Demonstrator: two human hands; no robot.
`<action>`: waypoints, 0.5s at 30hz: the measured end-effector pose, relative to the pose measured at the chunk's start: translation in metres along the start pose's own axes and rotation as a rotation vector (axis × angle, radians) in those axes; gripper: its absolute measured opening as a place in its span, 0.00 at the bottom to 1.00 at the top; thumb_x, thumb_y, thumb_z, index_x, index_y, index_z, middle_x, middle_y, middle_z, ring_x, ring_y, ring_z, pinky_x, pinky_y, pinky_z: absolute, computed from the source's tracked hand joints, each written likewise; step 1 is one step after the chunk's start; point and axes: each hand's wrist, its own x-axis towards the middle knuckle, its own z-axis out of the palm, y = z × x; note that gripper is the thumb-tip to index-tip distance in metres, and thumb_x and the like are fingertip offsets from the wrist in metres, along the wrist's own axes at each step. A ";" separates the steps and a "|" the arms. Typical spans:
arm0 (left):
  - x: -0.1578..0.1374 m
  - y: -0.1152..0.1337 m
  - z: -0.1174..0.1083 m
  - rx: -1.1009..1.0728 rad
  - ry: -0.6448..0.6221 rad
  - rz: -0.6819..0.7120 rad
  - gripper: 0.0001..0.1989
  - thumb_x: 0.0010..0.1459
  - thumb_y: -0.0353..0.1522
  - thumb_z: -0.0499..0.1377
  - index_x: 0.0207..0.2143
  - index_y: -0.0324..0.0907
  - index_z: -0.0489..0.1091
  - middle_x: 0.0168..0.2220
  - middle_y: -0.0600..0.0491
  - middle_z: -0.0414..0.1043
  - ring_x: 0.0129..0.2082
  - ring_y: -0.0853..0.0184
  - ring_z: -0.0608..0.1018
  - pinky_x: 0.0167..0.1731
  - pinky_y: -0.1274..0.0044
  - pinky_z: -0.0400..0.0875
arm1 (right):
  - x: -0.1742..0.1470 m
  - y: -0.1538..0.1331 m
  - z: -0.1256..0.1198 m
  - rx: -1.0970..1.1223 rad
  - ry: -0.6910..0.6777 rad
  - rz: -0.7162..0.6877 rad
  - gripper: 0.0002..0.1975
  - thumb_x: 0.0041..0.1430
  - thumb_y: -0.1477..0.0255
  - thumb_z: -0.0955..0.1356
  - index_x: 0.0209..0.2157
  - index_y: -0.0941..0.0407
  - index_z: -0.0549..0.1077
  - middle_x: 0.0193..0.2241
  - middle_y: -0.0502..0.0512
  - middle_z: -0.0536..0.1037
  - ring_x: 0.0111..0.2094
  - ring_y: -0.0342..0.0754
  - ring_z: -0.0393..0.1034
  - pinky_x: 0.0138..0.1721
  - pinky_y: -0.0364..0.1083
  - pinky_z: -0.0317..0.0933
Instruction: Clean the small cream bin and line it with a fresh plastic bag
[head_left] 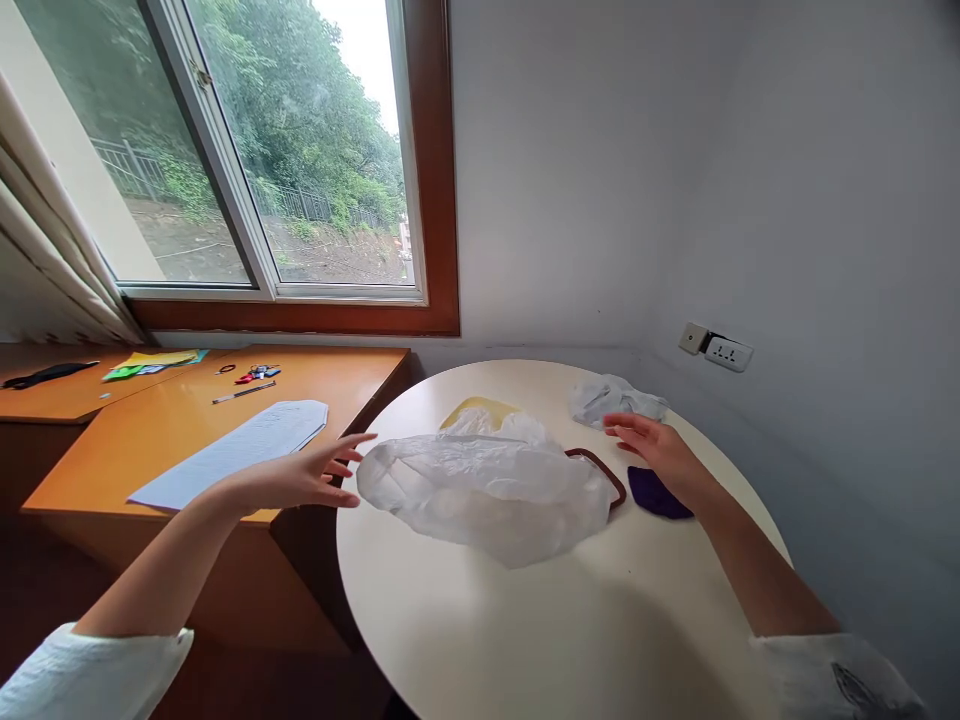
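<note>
A translucent white plastic bag (495, 490) lies spread out on the round cream table (465, 630). My left hand (319, 475) hovers just off the bag's left end, fingers apart and holding nothing. On the other side, my right hand (652, 450) is raised with its fingers stretched out, empty, above a dark purple cloth-like piece (652, 493). A reddish-brown curved strip (609, 474) shows at the bag's right end, the rest of it covered. Behind the bag lie a yellow item (480, 408) and more crumpled plastic.
Another crumpled plastic bag (611, 398) rests at the table's back right. Left of the round table, a wooden desk (352, 375) bears paper sheets (240, 450), a pen (244, 392) and small red and blue items. A wall socket (729, 353) is at right.
</note>
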 end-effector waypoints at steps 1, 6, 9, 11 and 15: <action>0.000 0.006 0.000 0.032 -0.082 -0.027 0.37 0.36 0.40 0.67 0.52 0.58 0.62 0.47 0.49 0.71 0.45 0.54 0.74 0.38 0.64 0.71 | -0.003 -0.006 0.005 0.007 -0.028 -0.064 0.22 0.52 0.58 0.65 0.49 0.47 0.67 0.53 0.58 0.66 0.56 0.54 0.59 0.55 0.55 0.54; -0.006 0.039 0.040 0.274 -0.088 0.177 0.55 0.39 0.43 0.66 0.62 0.57 0.33 0.64 0.47 0.42 0.62 0.51 0.52 0.54 0.60 0.57 | -0.029 -0.030 0.044 -0.289 -0.303 -0.245 0.56 0.37 0.63 0.74 0.62 0.40 0.37 0.64 0.53 0.42 0.63 0.56 0.40 0.57 0.55 0.50; 0.000 0.043 0.075 0.459 0.174 0.219 0.51 0.38 0.42 0.66 0.62 0.53 0.43 0.63 0.44 0.42 0.61 0.46 0.50 0.54 0.53 0.53 | -0.033 -0.026 0.064 -0.511 -0.250 -0.305 0.52 0.39 0.63 0.73 0.61 0.40 0.41 0.64 0.50 0.40 0.64 0.56 0.31 0.59 0.59 0.43; 0.008 0.038 0.086 0.498 0.231 0.257 0.32 0.44 0.38 0.62 0.54 0.49 0.61 0.60 0.45 0.50 0.59 0.47 0.55 0.52 0.55 0.56 | -0.027 -0.019 0.070 -0.564 -0.146 -0.339 0.38 0.45 0.65 0.70 0.58 0.43 0.54 0.63 0.51 0.46 0.63 0.56 0.35 0.59 0.60 0.41; 0.026 0.036 0.081 0.311 0.212 0.316 0.11 0.48 0.28 0.52 0.33 0.43 0.73 0.49 0.47 0.66 0.44 0.58 0.72 0.41 0.68 0.68 | -0.005 -0.014 0.064 -0.336 -0.018 -0.318 0.09 0.51 0.69 0.65 0.35 0.53 0.73 0.52 0.56 0.66 0.54 0.54 0.58 0.53 0.53 0.52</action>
